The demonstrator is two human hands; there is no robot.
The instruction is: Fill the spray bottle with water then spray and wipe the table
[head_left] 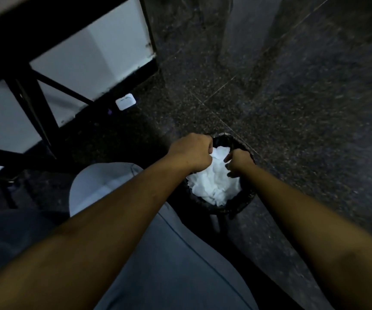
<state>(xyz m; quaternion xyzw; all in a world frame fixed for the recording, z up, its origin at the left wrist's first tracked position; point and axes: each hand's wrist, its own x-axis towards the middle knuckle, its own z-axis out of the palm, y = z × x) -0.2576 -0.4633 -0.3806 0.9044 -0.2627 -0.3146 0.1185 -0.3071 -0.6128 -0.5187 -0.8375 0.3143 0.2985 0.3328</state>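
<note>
Fingers (207, 146) of the left hand (191, 153) curl shut, pressing into white crumpled paper (214, 184) in a small black bin (247, 199) on the dark floor (292, 86). Right hand (240, 162) — fingers half-curled at the wad's edge; whether they pinch it, I cannot tell. Head view shows no spray bottle, no tabletop. Looks like the cleanup end: wipes being binned.
</note>
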